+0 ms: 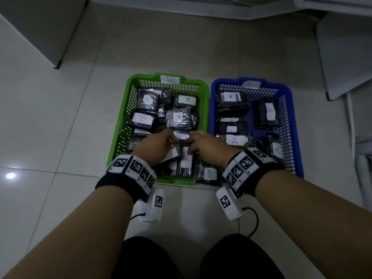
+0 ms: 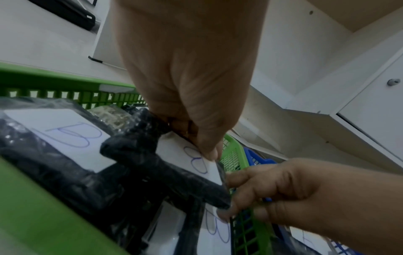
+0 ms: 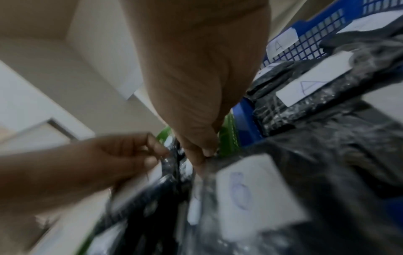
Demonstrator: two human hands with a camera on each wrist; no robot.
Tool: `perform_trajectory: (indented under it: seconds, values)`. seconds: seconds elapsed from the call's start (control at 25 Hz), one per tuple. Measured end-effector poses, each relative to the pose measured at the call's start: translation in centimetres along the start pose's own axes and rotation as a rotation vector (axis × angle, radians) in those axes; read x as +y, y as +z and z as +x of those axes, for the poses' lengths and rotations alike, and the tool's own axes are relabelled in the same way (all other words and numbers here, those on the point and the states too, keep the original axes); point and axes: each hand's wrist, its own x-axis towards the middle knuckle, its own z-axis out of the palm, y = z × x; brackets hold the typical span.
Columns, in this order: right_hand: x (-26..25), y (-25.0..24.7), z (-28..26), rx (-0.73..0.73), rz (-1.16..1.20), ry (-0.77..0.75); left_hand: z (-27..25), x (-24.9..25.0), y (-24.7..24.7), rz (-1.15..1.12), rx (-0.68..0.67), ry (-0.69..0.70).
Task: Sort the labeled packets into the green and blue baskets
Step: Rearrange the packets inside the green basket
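The green basket (image 1: 120, 125) holds several black packets with white "B" labels. To its right, the blue basket (image 1: 294, 127) holds packets labelled "A" (image 1: 234, 140). Over the near part of the green basket, my left hand (image 1: 172, 140) and right hand (image 1: 190, 143) both pinch one small black packet (image 1: 182, 143) from opposite sides. In the left wrist view my left hand's fingertips (image 2: 209, 153) pinch this packet (image 2: 152, 155) by its "B" label, and my right hand (image 2: 231, 195) grips its other end. The right wrist view is blurred.
Another "B" packet (image 1: 209, 174) lies at the near edge, between the two baskets. White cabinets stand on the tiled floor at the left (image 1: 40, 37) and right (image 1: 346, 57). My knees (image 1: 181, 258) are just below the baskets.
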Motion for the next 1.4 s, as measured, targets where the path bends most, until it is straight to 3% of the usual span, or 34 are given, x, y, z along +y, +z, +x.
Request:
perform_trajectory:
  seconds: [0.16,0.36,0.48,0.6,0.72,0.92,1.0,1.16,1.4]
  values:
    - [-0.7,-1.8,-2.0,0.154,0.057,0.134,0.4,0.3,1.5,-0.09,-0.055,0.044]
    - [-1.7,-1.6,-5.5,-0.089,-0.076,0.247,0.9,0.1,3.6,-0.087,-0.051,0.186]
    - [-1.8,-1.0,-5.2,-0.067,-0.016,0.253,0.5,-0.3,3.1,0.097,0.036,0.202]
    - [-2.0,-1.1,-4.6,-0.114,0.044,0.285,-0.8,-0.2,2.1,0.434,-0.017,0.103]
    - [-1.8,-1.9,-4.0,-0.088,0.066,0.278,-1.5,-0.4,2.5,0.512,-0.064,0.111]
    - [-0.8,-3.8,-3.3,0.208,0.341,0.398,-1.4,0.0,2.4,0.412,-0.078,0.017]
    - [-0.6,-3.9,-3.3,0.289,0.418,0.429,-1.0,0.3,1.8,0.229,-0.094,-0.017]
    - [0.0,-3.1,-3.0,0.325,0.463,0.477,0.2,1.0,1.5,-0.053,-0.066,-0.127]
    - [0.4,-1.8,-2.0,0.298,0.467,0.474,-0.2,1.0,3.5,-0.052,-0.049,-0.089]
